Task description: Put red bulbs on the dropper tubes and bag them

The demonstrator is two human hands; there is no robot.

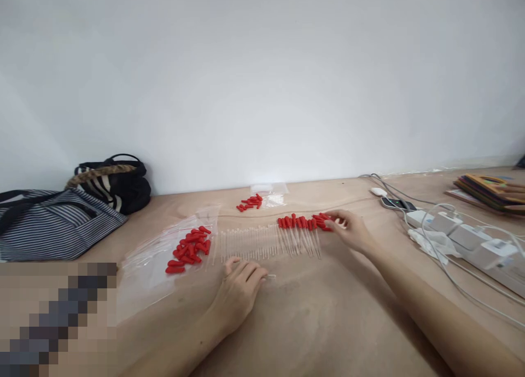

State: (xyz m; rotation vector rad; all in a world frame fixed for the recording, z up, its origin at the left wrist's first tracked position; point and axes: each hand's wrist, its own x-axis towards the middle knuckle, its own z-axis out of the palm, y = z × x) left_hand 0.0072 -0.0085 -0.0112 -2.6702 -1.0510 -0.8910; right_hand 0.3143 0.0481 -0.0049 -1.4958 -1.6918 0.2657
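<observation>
My left hand (240,286) is closed around a thin clear glass tube (271,277), whose end sticks out to the right. My right hand (346,227) touches the right end of a group of red rubber bulbs (322,220) with its fingertips; whether it pinches one cannot be made out. Several clear tubes topped with red bulbs (293,221) lie side by side left of that hand. A row of bare clear tubes (248,243) continues to the left, just beyond my left hand. More red bulbs (191,247) are heaped on a clear plastic bag (151,273).
Small red bulbs (251,202) lie near a clear bag (274,195) by the wall. A striped bag (57,221) and a black bag (123,185) stand at the left. White chargers (467,237) with cables, a black device (397,203) and stacked colored boards (488,193) are at the right.
</observation>
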